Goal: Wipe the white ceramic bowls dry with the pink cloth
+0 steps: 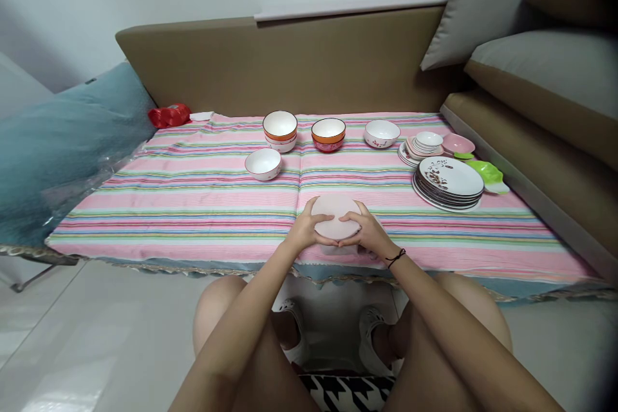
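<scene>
Nearest: bare knees, sandalled feet on a pale tiled floor. Just beyond, at the front edge of a striped pink cloth, a pale pink bowl turned upside down, gripped from both sides. Left hand cupped on its left rim, right hand on its right rim, fingers curled round the near edge and nearly meeting beneath; a black band at the right wrist. Farther back, left of centre, a white bowl alone. To the right, stacked patterned plates, a green dish touching them. At the far edge: orange-rimmed stacked bowls, a red bowl, a flowered bowl, small saucers, a pink dish. Behind, a brown headboard, grey cushions.
</scene>
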A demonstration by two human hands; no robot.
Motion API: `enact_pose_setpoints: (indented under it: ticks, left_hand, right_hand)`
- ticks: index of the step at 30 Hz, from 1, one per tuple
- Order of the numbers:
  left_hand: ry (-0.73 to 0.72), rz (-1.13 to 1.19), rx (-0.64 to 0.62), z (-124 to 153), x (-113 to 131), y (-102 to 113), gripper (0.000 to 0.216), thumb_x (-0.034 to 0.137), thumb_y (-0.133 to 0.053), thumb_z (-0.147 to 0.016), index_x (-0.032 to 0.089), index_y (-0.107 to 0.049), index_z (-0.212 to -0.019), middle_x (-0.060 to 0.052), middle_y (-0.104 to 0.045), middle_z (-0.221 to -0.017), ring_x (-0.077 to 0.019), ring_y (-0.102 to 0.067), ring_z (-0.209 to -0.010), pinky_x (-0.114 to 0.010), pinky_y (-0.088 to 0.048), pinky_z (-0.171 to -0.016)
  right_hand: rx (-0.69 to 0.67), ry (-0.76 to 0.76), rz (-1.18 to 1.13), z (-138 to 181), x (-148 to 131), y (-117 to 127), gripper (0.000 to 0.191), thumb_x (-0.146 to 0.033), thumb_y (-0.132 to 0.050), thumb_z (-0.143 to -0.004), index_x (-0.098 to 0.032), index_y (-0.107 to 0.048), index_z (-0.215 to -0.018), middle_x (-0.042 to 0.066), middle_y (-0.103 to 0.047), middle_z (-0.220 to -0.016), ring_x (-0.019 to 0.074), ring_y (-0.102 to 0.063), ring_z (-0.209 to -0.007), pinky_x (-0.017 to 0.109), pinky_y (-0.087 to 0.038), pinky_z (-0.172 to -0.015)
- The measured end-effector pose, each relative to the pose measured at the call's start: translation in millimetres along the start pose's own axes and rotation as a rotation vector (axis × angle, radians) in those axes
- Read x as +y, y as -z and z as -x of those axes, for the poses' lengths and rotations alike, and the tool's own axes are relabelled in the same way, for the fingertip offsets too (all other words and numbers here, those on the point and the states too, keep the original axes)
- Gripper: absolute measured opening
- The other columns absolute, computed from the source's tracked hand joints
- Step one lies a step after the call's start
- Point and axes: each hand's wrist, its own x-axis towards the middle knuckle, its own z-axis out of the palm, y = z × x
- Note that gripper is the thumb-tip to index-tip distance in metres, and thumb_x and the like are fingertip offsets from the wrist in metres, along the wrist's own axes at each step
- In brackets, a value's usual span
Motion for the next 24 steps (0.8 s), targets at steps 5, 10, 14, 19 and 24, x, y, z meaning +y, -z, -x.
enact_pose_setpoints:
  ticks: [5,10,14,19,24]
  left_hand:
    - [0.034,0.002,-0.015,-0.8,1.8,-0.4,0.073,0.048,-0.089,-0.049,0.022,-0.069,-0.114,-0.015,-0.03,-0.148,-0.0377,-0.038,-0.137,-0.048,-0.041,-0.109]
    - [0.093,0.065,-0.008,-3.0,1.8,-1.2,0.124,0.055,-0.089,-0.045,0.022,-0.031,-0.149,-0.019,-0.036,-0.148,-0.0389,-0.032,-0.14,-0.054,-0.033,-0.112]
    - [0.141,0.185,0.053,-3.4,-1.6,-3.5,0.141,0.056,-0.089,-0.042,0.019,-0.012,-0.154,-0.022,-0.032,-0.152,-0.0401,-0.032,-0.14,-0.055,-0.027,-0.114]
    - [0.172,0.27,0.096,-0.3,-7.1,-11.5,0.15,0.055,-0.091,-0.037,0.02,-0.004,-0.155,-0.023,-0.03,-0.153,-0.0404,-0.032,-0.14,-0.054,-0.027,-0.115]
    - [0.178,0.313,0.126,2.0,-10.7,-18.4,0.154,0.055,-0.091,-0.034,0.019,-0.003,-0.154,-0.023,-0.033,-0.15,-0.0399,-0.036,-0.138,-0.051,-0.028,-0.115]
  right_hand:
    - [-0.001,-0.023,-0.001,-0.5,-0.6,0.6,0.071,-0.063,-0.085,-0.049,-0.02,-0.068,-0.103,0.013,-0.041,-0.135,0.0373,-0.048,-0.125,0.047,-0.044,-0.102]
    - [0.041,-0.039,-0.067,-2.1,-2.7,-2.5,0.117,-0.06,-0.087,-0.047,-0.024,-0.037,-0.146,0.015,-0.041,-0.145,0.0363,-0.039,-0.136,0.05,-0.034,-0.112]
    - [0.104,-0.111,-0.193,-1.8,-3.0,-6.8,0.137,-0.057,-0.089,-0.043,-0.019,-0.017,-0.153,0.018,-0.031,-0.154,0.0367,-0.035,-0.138,0.05,-0.031,-0.114]
    - [0.107,-0.129,-0.232,0.9,-0.4,-11.0,0.141,-0.054,-0.091,-0.041,-0.019,-0.014,-0.154,0.017,-0.026,-0.156,0.036,-0.03,-0.142,0.048,-0.028,-0.116]
    - [0.146,-0.107,-0.254,3.1,4.0,-15.8,0.143,-0.054,-0.091,-0.04,-0.02,-0.012,-0.154,0.017,-0.024,-0.157,0.0362,-0.026,-0.144,0.048,-0.026,-0.116]
